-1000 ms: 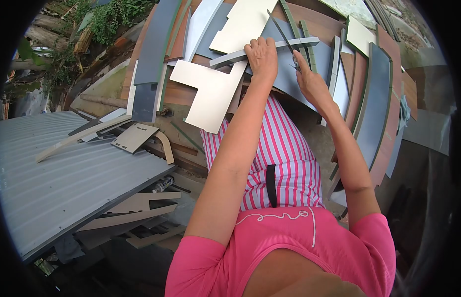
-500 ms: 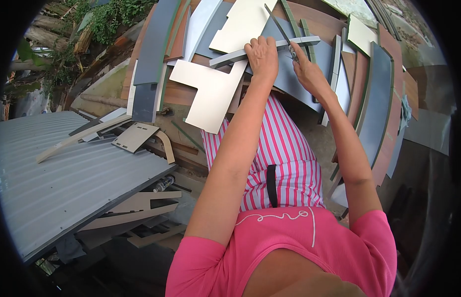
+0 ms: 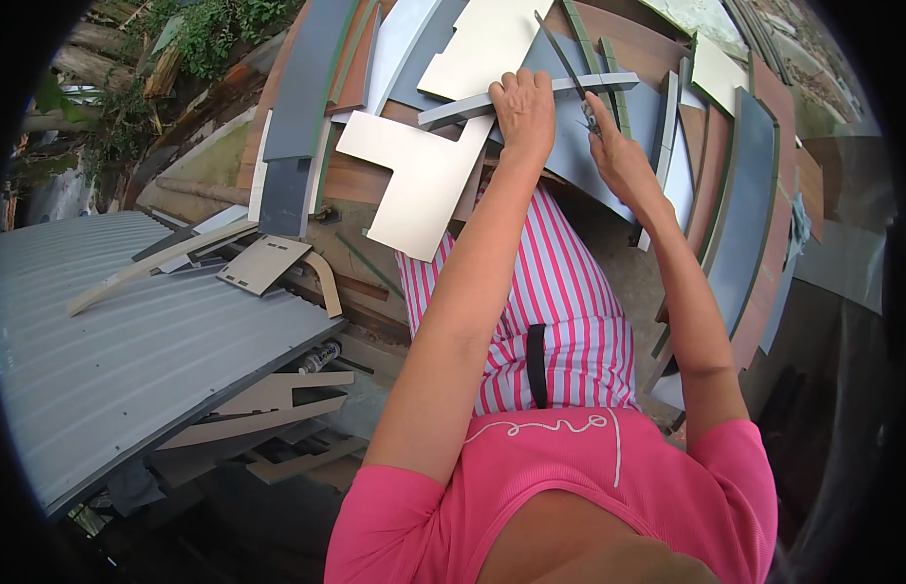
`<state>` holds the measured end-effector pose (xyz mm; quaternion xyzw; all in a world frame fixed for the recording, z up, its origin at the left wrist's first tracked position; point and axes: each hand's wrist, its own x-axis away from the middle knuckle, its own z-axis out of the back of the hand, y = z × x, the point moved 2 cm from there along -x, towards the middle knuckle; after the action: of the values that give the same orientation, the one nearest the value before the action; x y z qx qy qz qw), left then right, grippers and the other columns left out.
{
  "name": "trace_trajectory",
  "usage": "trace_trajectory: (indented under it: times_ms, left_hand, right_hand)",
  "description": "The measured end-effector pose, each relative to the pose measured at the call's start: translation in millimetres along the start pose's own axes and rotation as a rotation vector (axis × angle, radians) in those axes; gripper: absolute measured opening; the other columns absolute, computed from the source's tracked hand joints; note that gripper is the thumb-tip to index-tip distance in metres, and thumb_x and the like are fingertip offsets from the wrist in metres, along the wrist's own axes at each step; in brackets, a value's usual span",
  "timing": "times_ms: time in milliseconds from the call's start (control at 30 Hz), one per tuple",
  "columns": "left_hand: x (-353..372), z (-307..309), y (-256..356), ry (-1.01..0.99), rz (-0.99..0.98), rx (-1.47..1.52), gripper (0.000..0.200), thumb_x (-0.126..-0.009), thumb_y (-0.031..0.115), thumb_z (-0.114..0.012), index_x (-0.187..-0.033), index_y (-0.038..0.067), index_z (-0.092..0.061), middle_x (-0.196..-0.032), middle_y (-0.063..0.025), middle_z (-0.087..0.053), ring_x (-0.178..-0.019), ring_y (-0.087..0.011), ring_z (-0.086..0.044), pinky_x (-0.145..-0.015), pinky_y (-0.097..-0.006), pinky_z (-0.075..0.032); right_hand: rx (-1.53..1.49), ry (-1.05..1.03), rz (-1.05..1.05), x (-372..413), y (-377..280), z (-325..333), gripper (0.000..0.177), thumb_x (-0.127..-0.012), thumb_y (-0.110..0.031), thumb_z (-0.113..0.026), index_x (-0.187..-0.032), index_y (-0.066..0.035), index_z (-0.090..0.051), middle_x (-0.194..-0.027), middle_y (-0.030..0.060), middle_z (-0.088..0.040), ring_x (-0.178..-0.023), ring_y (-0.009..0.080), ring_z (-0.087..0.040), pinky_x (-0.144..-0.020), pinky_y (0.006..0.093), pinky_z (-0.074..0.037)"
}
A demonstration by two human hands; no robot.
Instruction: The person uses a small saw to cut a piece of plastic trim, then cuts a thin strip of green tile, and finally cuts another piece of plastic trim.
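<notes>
My left hand (image 3: 524, 115) is closed over the middle of a narrow grey strip of board (image 3: 613, 82), which lies slanted across the other pieces. In my right hand (image 3: 618, 156) is the grip of a tool with a long, narrow dark blade (image 3: 558, 49); whether it is a knife or a saw I cannot make out. Its blade crosses the strip just right of my left hand, pointing away from me. A cream notched panel (image 3: 414, 180) lies under and left of my left hand. Beyond it is another cream panel (image 3: 482, 49).
Several grey and brown boards (image 3: 750, 204) lie fanned out at the right. A long grey board (image 3: 307, 88) lies at the left. Lower left are a corrugated metal sheet (image 3: 112, 321), offcuts (image 3: 265, 264) and a can (image 3: 321, 356). Plants (image 3: 219, 39) and logs stand beyond.
My right hand has drawn back toward me and slightly right, bringing the blade along. My left hand stays on the strip; the whole view has shifted slightly.
</notes>
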<state>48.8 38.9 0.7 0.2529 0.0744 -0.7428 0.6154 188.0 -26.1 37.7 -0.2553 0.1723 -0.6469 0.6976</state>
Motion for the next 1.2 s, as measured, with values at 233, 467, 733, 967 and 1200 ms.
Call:
trace_trajectory:
  times_ms: [233,467,733,967,1200]
  left_hand:
    - [0.3,0.8,0.1,0.007,-0.004,-0.011,0.023,-0.074,0.016,-0.073,-0.090,0.008,-0.058,-0.091,-0.0105,-0.059,-0.092,-0.0292,-0.055,-0.081,-0.0423,-0.037]
    - [0.5,-1.1,-0.2,0.001,-0.003,-0.033,0.023,-0.073,0.015,-0.073,-0.090,0.009,-0.058,-0.092,-0.0107,-0.059,-0.092,-0.0294,-0.055,-0.080,-0.0425,-0.037]
    - [0.0,0.1,0.2,-0.020,0.010,-0.024,0.025,-0.073,0.017,-0.074,-0.091,0.009,-0.058,-0.093,-0.0109,-0.059,-0.094,-0.0294,-0.055,-0.081,-0.0427,-0.037]
    - [0.5,-0.8,0.4,-0.009,-0.006,-0.040,0.025,-0.074,0.017,-0.073,-0.091,0.009,-0.058,-0.093,-0.0106,-0.059,-0.094,-0.0293,-0.055,-0.082,-0.0427,-0.038]
    - [0.7,0.0,0.2,-0.015,-0.004,-0.040,0.023,-0.074,0.016,-0.073,-0.091,0.009,-0.058,-0.093,-0.0105,-0.059,-0.095,-0.0291,-0.055,-0.082,-0.0430,-0.038]
  right_hand:
    - [-0.031,0.022,0.042,-19.0,-1.0,1.2,0.055,-0.093,-0.016,-0.048,-0.145,-0.016,-0.029,-0.079,0.0309,-0.063,-0.075,0.0481,-0.061,-0.072,0.0566,-0.044]
    - [0.017,0.050,0.049,-17.5,-1.3,-1.8,0.055,-0.093,-0.016,-0.048,-0.145,-0.016,-0.029,-0.076,0.0305,-0.063,-0.074,0.0485,-0.061,-0.072,0.0571,-0.045]
    - [0.036,0.029,0.033,14.7,0.7,0.8,0.055,-0.094,-0.015,-0.046,-0.146,-0.016,-0.028,-0.078,0.0308,-0.063,-0.075,0.0485,-0.061,-0.071,0.0574,-0.045]
    - [-0.013,-0.004,0.028,2.7,-1.1,8.3,0.056,-0.094,-0.015,-0.046,-0.146,-0.016,-0.027,-0.078,0.0306,-0.063,-0.075,0.0489,-0.061,-0.072,0.0566,-0.045]
    - [0.021,0.026,0.065,-11.0,-1.2,1.9,0.057,-0.093,-0.015,-0.047,-0.146,-0.017,-0.027,-0.079,0.0296,-0.064,-0.075,0.0483,-0.062,-0.072,0.0569,-0.046]
